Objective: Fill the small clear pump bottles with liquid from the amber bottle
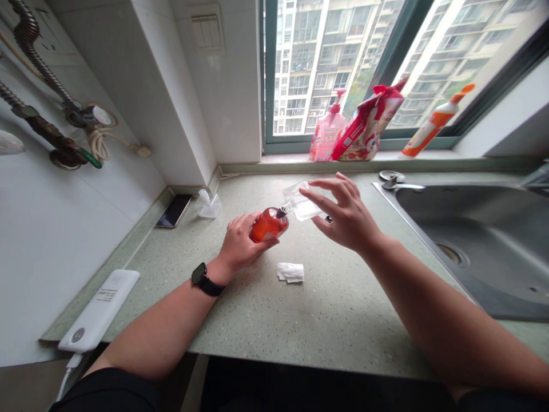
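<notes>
My left hand [240,240] is wrapped round a bottle of orange-red liquid [268,227], held tilted with its dark mouth to the upper right. Between the fingertips and thumb of my right hand [343,212] is a clear square bottle [303,201], lying nearly on its side in the air. Its threaded neck meets the mouth of the orange-red bottle; whether one sits inside the other I cannot tell. A folded white tissue [290,272] lies on the counter below both bottles. Partly hidden by my right hand is a small black object [328,218].
On the green speckled counter [257,320] are a small clear container with a white top [208,205], a phone [174,210] and a white power bank [99,309]. A steel sink [429,200] is at right. A pink pump bottle [328,134], red bag [371,123] and orange-white bottle [433,126] line the sill.
</notes>
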